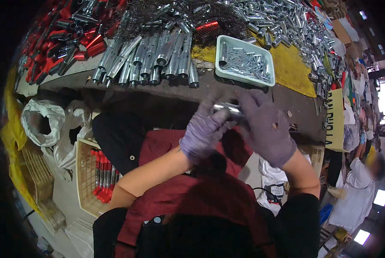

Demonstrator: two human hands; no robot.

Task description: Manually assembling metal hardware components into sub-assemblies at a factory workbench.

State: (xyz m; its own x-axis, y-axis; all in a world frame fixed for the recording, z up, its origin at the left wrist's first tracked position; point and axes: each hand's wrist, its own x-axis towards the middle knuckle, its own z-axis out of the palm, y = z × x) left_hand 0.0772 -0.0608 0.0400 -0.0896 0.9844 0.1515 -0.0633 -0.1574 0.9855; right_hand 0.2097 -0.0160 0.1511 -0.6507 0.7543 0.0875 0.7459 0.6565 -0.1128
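Observation:
Between my two gloved hands, over my lap, is a short shiny metal tube. My left hand, in a purple glove, has its fingers wrapped round the tube's left end. My right hand, in a greyish purple glove, closes on its right end; its fingers are partly blurred. Just beyond my hands, a pale plastic tray holds many small metal pins and one upright tube. Left of the tray, a row of long metal cylinders lies along the bench edge.
Red-handled tools are piled at the far left, loose metal tubes at the far right. A yellow cloth lies beside the tray. At lower left stands a crate of red-ended tools near white sacks. Another person is at far right.

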